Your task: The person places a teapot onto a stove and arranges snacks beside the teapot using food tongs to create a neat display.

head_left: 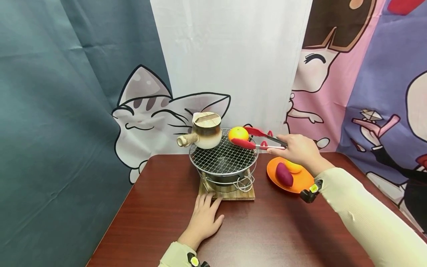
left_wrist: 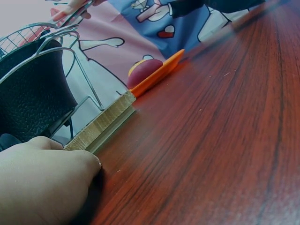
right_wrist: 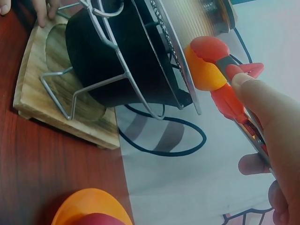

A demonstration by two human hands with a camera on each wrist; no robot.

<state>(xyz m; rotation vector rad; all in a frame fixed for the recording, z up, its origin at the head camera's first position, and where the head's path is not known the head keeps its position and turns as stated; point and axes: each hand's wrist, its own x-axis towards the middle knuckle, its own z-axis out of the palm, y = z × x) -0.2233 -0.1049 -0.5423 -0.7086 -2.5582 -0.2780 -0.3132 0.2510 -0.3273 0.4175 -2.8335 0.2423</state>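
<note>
My right hand (head_left: 298, 149) grips a pair of red-tipped tongs (right_wrist: 227, 104). Between the tong tips is an orange (head_left: 238, 134), right at the far right part of the round wire grill rack (head_left: 220, 157). A lidded clay teapot (head_left: 207, 131) with a side handle sits on the rack, just left of the orange. Under the rack stands a black stove (right_wrist: 112, 61) on a square wooden board (head_left: 247, 195). My left hand (head_left: 203, 220) has its fingers spread, the fingertips touching the front left edge of that board.
An orange plate (head_left: 271, 172) stands right of the stove, bearing a purple sweet-potato-shaped item (head_left: 284, 174) and a yellow one (head_left: 293, 167). A wire handle (head_left: 245, 183) juts from the stove's front. Printed curtains (head_left: 233, 55) hang behind the brown table (head_left: 160, 207).
</note>
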